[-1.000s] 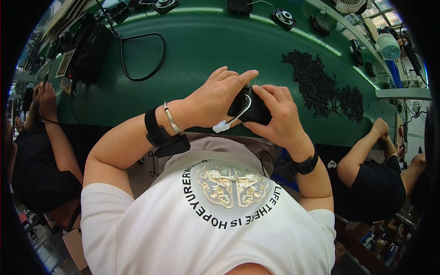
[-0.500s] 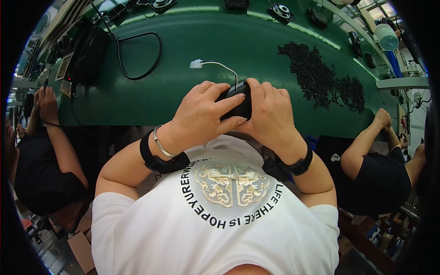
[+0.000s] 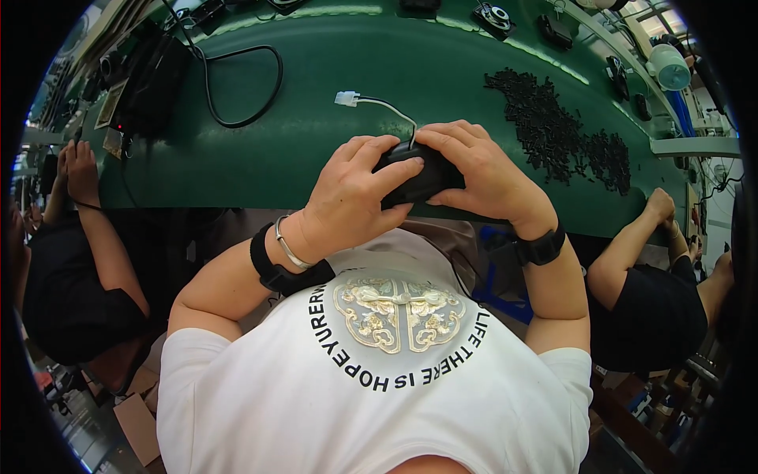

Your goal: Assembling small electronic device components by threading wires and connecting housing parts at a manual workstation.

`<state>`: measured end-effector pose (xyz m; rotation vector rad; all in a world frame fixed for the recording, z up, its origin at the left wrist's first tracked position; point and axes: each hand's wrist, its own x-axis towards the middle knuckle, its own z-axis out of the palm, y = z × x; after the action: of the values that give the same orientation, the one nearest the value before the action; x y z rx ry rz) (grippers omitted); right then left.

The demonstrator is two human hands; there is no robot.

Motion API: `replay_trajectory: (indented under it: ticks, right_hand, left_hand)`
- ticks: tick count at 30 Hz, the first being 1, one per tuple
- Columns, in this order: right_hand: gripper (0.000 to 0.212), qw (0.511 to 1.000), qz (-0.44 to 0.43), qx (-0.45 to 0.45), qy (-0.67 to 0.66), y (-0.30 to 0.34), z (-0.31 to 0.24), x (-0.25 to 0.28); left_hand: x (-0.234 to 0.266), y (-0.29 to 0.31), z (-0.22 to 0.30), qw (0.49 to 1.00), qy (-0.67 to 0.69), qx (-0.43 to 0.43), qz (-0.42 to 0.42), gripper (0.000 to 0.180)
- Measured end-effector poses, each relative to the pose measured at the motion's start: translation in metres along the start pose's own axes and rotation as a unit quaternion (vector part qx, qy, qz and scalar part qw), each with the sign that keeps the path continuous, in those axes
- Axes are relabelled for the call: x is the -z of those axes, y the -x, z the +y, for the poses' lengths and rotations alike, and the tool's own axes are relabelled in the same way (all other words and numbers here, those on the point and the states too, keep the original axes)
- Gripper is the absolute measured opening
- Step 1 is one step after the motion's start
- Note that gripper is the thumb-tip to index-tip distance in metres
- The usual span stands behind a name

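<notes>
Between my two hands is a rounded black plastic housing [image 3: 418, 180] at the near part of the green table. My left hand [image 3: 355, 183] grips its left side, with the index finger lying across the top. My right hand [image 3: 483, 172] is closed round the right side, its thumb at the near edge and its fingers at the far edge. A thin black and white cable [image 3: 392, 108] comes out of the housing's far side. It ends in a white plug connector [image 3: 347, 99] above the table. The housing's underside is hidden.
A pile of small black parts [image 3: 545, 118] lies at the right of the green table [image 3: 316, 158]. A black box-shaped device [image 3: 151, 87] with a red light and a looped black cable [image 3: 278, 79] are on the left. Co-workers' hands [image 3: 81, 175] rest on both sides.
My right hand has shifted right and spread its grip, so more of the black housing shows. The housing has turned, and the plug connector has moved slightly right and away from me.
</notes>
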<state>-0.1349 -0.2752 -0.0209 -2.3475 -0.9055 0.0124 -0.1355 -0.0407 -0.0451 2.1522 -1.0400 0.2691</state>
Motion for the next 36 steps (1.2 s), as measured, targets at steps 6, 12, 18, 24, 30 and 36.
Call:
replay_trajectory:
  ticks: [6, 12, 18, 24, 30, 36]
  right_hand:
    - [0.079, 1.000, -0.006, 0.001, -0.013, -0.003, 0.002, 0.000]
    - [0.078, 1.000, 0.019, 0.006, -0.016, -0.005, 0.002, -0.008]
    - [0.076, 0.996, 0.075, -0.042, 0.021, 0.000, -0.014, -0.023]
    - [0.052, 0.975, 0.126, -0.067, -0.170, -0.012, -0.005, -0.009]
    - [0.024, 0.977, 0.207, -0.016, 0.057, -0.035, -0.008, -0.032]
    - [0.020, 0.968, 0.213, 0.021, 0.129, -0.033, -0.011, -0.022]
  left_hand:
    - [0.003, 0.001, -0.003, 1.000, 0.013, 0.006, -0.018, 0.054]
    - [0.021, -0.001, -0.005, 0.997, -0.035, -0.016, -0.068, 0.058]
    - [0.023, -0.002, -0.005, 0.995, -0.081, -0.028, -0.053, 0.059]
    - [0.015, 0.000, -0.005, 0.997, -0.073, -0.028, -0.024, 0.056]
    - [0.017, -0.003, -0.010, 0.997, -0.054, -0.029, -0.048, 0.052]
    - [0.015, -0.006, -0.009, 0.998, -0.003, -0.019, -0.055, 0.052]
